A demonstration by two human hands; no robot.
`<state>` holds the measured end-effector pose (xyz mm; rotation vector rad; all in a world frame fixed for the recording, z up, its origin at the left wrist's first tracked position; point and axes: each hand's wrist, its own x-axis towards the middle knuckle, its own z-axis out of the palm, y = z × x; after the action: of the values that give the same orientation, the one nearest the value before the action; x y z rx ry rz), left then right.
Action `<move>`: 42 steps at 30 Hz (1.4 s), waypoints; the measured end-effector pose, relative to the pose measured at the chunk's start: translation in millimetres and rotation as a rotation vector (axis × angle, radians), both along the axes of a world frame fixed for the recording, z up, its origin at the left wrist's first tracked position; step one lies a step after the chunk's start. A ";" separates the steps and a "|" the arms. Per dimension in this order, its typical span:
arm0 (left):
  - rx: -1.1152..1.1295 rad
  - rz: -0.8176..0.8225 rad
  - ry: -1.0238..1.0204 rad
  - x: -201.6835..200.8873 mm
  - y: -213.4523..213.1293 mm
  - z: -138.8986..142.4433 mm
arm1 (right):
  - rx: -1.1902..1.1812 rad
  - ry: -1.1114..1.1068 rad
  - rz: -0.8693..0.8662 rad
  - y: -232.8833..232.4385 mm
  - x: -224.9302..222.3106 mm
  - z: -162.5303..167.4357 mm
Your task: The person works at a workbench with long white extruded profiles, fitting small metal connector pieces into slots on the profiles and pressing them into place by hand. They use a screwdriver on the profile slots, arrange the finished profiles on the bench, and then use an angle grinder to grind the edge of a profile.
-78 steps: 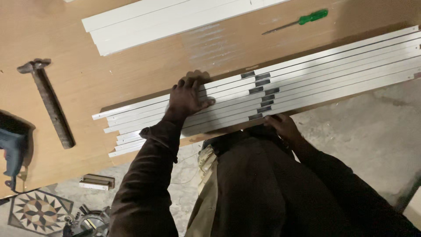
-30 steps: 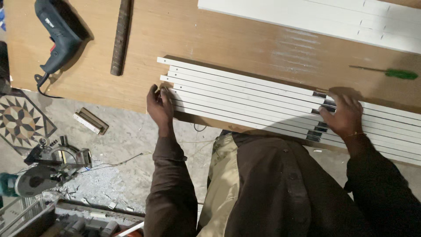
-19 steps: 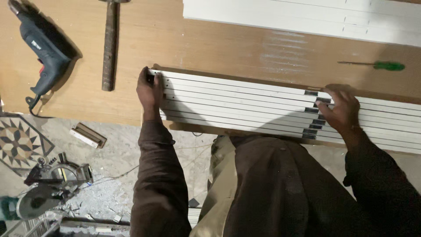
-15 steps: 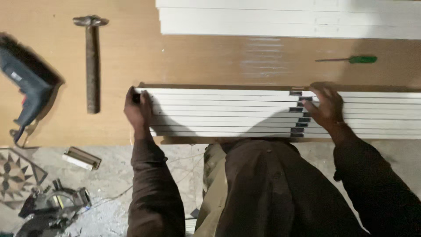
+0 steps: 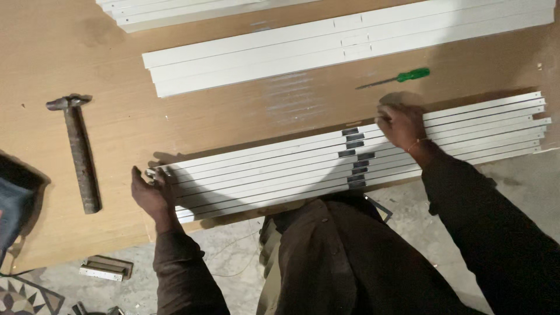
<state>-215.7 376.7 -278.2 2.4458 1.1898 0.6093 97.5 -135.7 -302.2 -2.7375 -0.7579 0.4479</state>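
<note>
Near the table's left edge lies a hammer (image 5: pixel 79 153); the left hand (image 5: pixel 150 195), fingers loosely spread, butts the ends of the white strips (image 5: pixel 280 169) along the near edge; the right hand (image 5: pixel 401 123) presses flat on them, best kept firm so ends level squarely.

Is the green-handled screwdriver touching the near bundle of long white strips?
Apart. In the head view the green-handled screwdriver lies on bare brown board, with a clear band of board between it and the near bundle of white strips.

On the table (image 5: pixel 221 125), the hammer (image 5: pixel 79 153) lies left of the strips (image 5: pixel 268 172), the screwdriver (image 5: pixel 395 78) behind them.
</note>
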 end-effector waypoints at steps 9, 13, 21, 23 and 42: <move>0.224 -0.343 0.064 85.0 -154.9 -8.1 | -0.098 -0.347 0.244 -29.0 99.1 -9.3; -0.480 -0.405 -0.095 138.4 -275.2 -11.1 | 0.000 -0.180 0.373 -30.7 121.6 -15.4; -1.666 0.026 -0.644 224.3 -384.9 -55.8 | 0.284 0.576 0.494 7.4 110.1 -16.2; -1.666 0.161 -0.671 228.6 -384.3 -64.3 | 0.290 0.402 0.376 16.2 148.9 -20.5; -1.439 0.445 -0.566 218.2 -366.4 -65.8 | 0.036 -0.038 0.745 19.6 257.4 -67.0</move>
<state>2.5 10.3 -343.9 0.7607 1.2219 0.2903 354.9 -116.1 -369.2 -2.3462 -1.7707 0.5080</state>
